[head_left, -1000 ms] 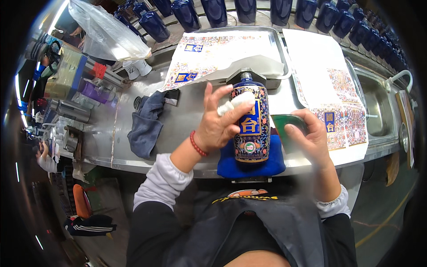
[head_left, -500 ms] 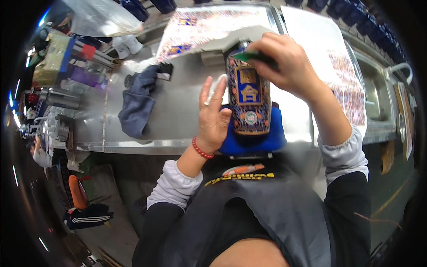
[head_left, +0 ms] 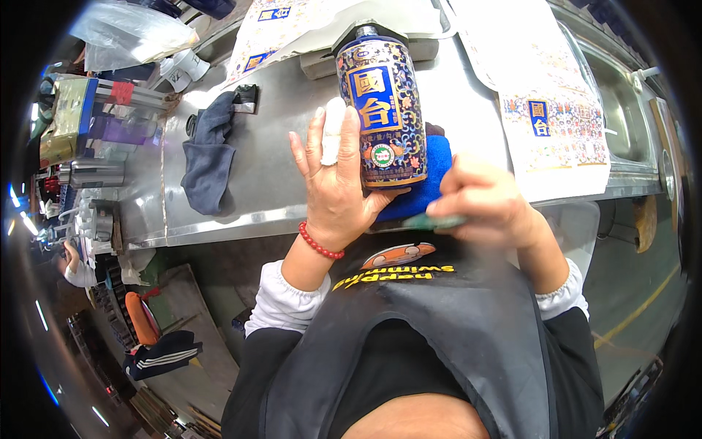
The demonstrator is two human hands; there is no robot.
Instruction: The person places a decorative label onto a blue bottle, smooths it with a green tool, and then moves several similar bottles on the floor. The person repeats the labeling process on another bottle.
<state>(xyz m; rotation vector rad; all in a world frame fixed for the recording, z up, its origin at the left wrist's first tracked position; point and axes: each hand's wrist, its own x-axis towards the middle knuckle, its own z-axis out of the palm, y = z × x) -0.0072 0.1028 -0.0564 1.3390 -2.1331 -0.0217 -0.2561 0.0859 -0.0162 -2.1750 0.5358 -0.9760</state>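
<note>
A dark blue bottle (head_left: 384, 154) with a colourful floral pattern and gold-framed label lies with its neck away from me on a blue cloth (head_left: 437, 164). My left hand (head_left: 333, 179) is against its left side, fingers stretched and spread, the thumb along the bottle's base. One finger is wrapped in white (head_left: 333, 132). Near the table's front edge, right of the bottle's base, my right hand (head_left: 491, 201) is closed on a flat green scraper-like tool (head_left: 433, 222); motion blurs both. A grey block (head_left: 318, 67) stands by the bottle's neck.
Printed label sheets (head_left: 559, 139) lie at the right beside a metal sink (head_left: 629, 135), with more sheets (head_left: 252, 36) at the back. A grey-blue cloth (head_left: 208, 164) rests on the steel table (head_left: 274, 175). At the far left are a steel cup (head_left: 95, 174) and boxes.
My right hand has come down from the bottle's neck to near its base with the green tool. My left hand now touches the bottle. The view has shifted.
</note>
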